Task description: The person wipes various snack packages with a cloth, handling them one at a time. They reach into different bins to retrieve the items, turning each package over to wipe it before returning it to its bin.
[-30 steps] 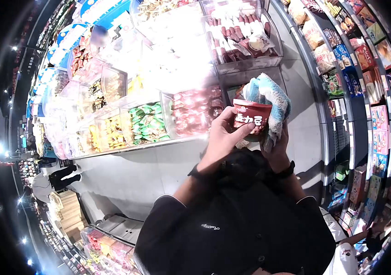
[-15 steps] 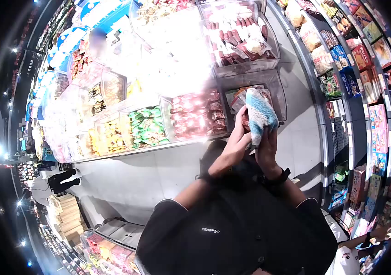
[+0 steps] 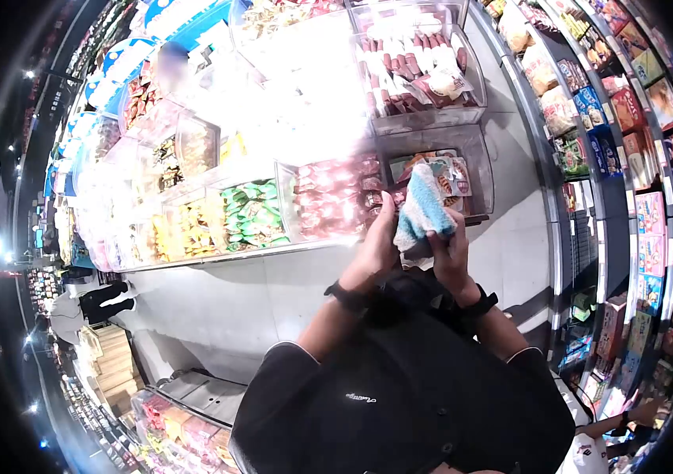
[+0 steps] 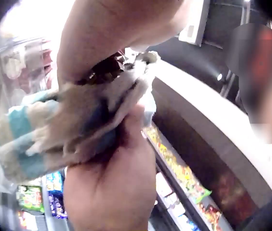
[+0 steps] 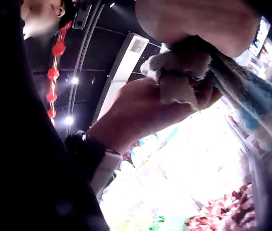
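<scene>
Head: your left hand (image 3: 378,246) curls round a dark-red tub (image 3: 400,195), mostly hidden under the striped cloth (image 3: 423,208) your right hand (image 3: 451,257) pinches. Left wrist: cloth bunches between both; smooth it. Right wrist: folds hide much; wipe lightly.

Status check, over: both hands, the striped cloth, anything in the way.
Left hand holding red cup. Right hand pinching striped cloth against it. Cloth hides most of the cup; bin of packets just beyond.
</scene>
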A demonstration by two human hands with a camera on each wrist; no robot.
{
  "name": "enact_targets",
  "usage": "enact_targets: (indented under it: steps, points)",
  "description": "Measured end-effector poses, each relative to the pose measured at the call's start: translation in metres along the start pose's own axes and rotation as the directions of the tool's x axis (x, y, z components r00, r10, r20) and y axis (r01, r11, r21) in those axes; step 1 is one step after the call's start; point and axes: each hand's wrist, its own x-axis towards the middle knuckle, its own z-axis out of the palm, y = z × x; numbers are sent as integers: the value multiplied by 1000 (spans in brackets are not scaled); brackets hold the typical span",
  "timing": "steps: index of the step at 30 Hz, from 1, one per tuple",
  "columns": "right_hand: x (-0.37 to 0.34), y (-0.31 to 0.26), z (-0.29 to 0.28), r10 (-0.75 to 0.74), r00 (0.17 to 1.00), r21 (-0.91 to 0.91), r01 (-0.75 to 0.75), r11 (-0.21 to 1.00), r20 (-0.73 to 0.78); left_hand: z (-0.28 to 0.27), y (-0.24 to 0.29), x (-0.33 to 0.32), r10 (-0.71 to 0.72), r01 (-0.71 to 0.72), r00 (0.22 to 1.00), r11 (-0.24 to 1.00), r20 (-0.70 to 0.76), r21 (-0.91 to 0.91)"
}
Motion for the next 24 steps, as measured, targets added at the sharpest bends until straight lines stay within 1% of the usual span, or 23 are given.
enact_targets:
  steps: [2, 3, 4, 5, 6, 7, 8, 9, 10, 11, 12, 13, 14, 15, 16, 17, 18, 19, 20, 21, 22, 23, 24]
  points:
    - [0, -2, 2, -99, 991, -100, 107, 989, 86, -3, 17, -8, 73, -75, 997, 994, 29, 79]
    - [-1, 5, 2, -114, 986, -114, 128, 985, 119, -4, 21, -11, 122, -126, 992, 976, 31, 179]
    - [1, 12, 3, 4, 998, 115, -11, 993, 58, -5, 25, -13, 172, -174, 985, 944, 32, 279]
    - [3, 19, 5, 137, 990, 343, -138, 929, 27, -6, 28, -16, 221, -217, 975, 901, 34, 375]
    - [6, 24, 7, 275, 961, 554, -245, 796, 30, -8, 35, -23, 193, -183, 981, 922, 5, 341]
    - [19, 13, 3, 392, 917, 824, -279, 492, 76, -14, 40, -23, 201, -197, 979, 925, 22, 325]
    - [26, 15, -4, 413, 906, 841, -289, 457, 87, -21, 45, -22, 188, -194, 981, 926, 52, 324]
    - [23, 23, -15, 279, 959, 589, -250, 768, 44, -24, 48, -26, 213, -208, 977, 928, 18, 309]
    - [17, 48, -29, 212, 977, 312, -209, 927, 25, -25, 52, -29, 236, -222, 972, 929, -13, 296]
    - [13, 73, -42, 145, 989, 4, -145, 989, 5, -27, 57, -29, 244, -238, 970, 928, 15, 287]
    - [17, 73, -43, 224, 968, 700, -240, 673, 118, -39, 60, -27, 275, -256, 961, 909, -12, 330]
    - [22, 73, -43, 298, 927, 974, -224, -47, 227, -58, 61, -22, 305, -270, 952, 887, -37, 374]
    - [25, 70, -45, 188, 940, 956, -264, -126, 285, -73, 63, -19, 333, -280, 941, 865, -60, 417]
    - [25, 68, -50, 284, 926, 968, -247, -43, 248, -79, 68, -19, 372, -207, 904, 811, -210, 547]
    - [27, 66, -51, 370, 906, 970, -238, 45, 205, -89, 71, -13, 378, -193, 900, 791, -216, 580]
    - [32, 66, -46, 648, 759, 987, -144, 69, 65, -107, 72, -4, 388, -182, 895, 770, -222, 612]
    - [36, 51, -42, 669, 741, 985, -146, 87, 51, -128, 73, 6, 397, -168, 889, 747, -229, 643]
    - [30, 63, -47, 527, 840, 977, -199, 74, 131, -157, 70, 18, 443, -128, 869, 634, -223, 763]
    - [24, 75, -55, 371, 905, 966, -251, 69, 208, -182, 64, 30, 589, -103, 785, 429, -192, 897]
    - [23, 74, -55, 429, 887, 969, -230, 88, 172, -225, 53, 51, 640, -186, 755, 416, -141, 890]
    - [25, 67, -48, 444, 894, 926, -220, 307, 65, -240, 51, 60, 646, -186, 751, 405, -137, 895]
    - [26, 61, -40, 454, 890, 831, -221, 510, -42, -255, 50, 69, 653, -185, 746, 395, -133, 900]
    - [29, 59, -40, 406, 913, 936, -183, 302, 47, -256, 52, 69, 617, -97, 767, 388, -180, 917]
